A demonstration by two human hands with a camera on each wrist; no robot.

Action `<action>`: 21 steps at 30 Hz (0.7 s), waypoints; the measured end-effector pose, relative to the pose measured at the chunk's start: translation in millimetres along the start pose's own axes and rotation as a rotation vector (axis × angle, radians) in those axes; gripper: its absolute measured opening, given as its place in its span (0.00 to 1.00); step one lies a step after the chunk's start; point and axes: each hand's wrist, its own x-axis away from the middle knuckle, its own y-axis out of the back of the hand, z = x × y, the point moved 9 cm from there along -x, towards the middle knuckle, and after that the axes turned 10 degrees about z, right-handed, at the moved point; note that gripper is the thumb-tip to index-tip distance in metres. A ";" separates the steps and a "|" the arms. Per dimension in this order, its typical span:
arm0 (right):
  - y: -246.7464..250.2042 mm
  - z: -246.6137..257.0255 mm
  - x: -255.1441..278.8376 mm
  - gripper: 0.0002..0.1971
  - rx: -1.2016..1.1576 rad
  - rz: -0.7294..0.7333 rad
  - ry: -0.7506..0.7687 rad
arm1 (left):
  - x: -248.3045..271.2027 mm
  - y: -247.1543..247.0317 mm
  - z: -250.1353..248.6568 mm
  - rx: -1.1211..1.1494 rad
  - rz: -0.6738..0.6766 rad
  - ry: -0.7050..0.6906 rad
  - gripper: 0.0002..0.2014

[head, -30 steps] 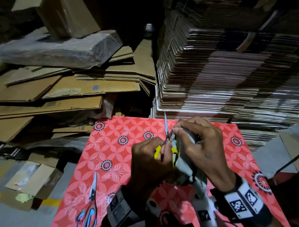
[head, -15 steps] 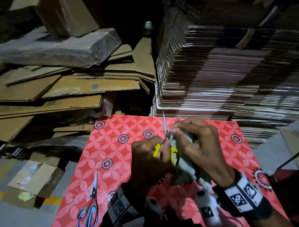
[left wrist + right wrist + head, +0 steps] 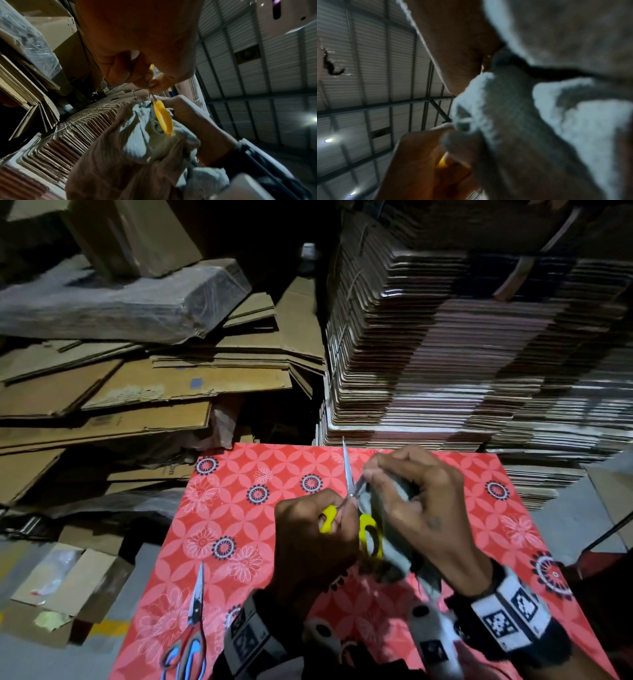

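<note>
Above a red flower-patterned sheet (image 3: 239, 508), my left hand (image 3: 308, 539) grips yellow-handled scissors (image 3: 368, 529) by one handle, blades pointing away and slightly apart. The other yellow handle loop (image 3: 163, 119) hangs free against a bunched grey cloth (image 3: 142, 135). My right hand (image 3: 418, 501) holds that grey cloth (image 3: 383, 508) wrapped around its fingers and presses it against one blade near the pivot. The right wrist view is filled by the blurred cloth (image 3: 539, 108), and the left hand (image 3: 419, 155) shows below it.
A second pair of scissors with blue-and-red handles (image 3: 191, 635) lies shut on the sheet's near left corner. A tall stack of flat cardboard (image 3: 462, 354) rises behind the sheet. Loose cardboard sheets (image 3: 137, 392) and a wrapped bundle (image 3: 120, 302) pile at the left.
Both hands and the yellow scissors stay in nearly the same spot. The right hand has shifted the cloth slightly along the blade near the pivot.
</note>
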 end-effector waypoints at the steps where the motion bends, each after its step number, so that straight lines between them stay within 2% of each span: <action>1: -6.8 4.8 5.9 0.09 -0.018 0.043 0.016 | 0.3 0.1 3.9 0.006 0.002 0.019 0.21; 4: -12.1 7.1 10.8 0.09 -0.082 0.099 0.019 | 0.3 -1.0 8.1 0.021 0.000 0.042 0.21; 7: 4.7 -7.6 -4.6 0.05 -0.062 0.005 -0.012 | 0.3 -2.7 6.4 0.034 0.004 0.033 0.21; 10: 11.4 -14.9 -9.0 0.07 -0.022 -0.055 -0.044 | 1.7 -3.5 6.4 0.035 0.020 0.025 0.20; 15: -15.9 5.2 12.9 0.09 -0.089 0.113 0.016 | 2.0 0.2 9.2 0.017 0.014 0.007 0.22; 21: 12.3 -22.3 -10.2 0.09 -0.091 -0.053 -0.067 | 1.1 -4.0 10.1 0.032 0.031 0.005 0.20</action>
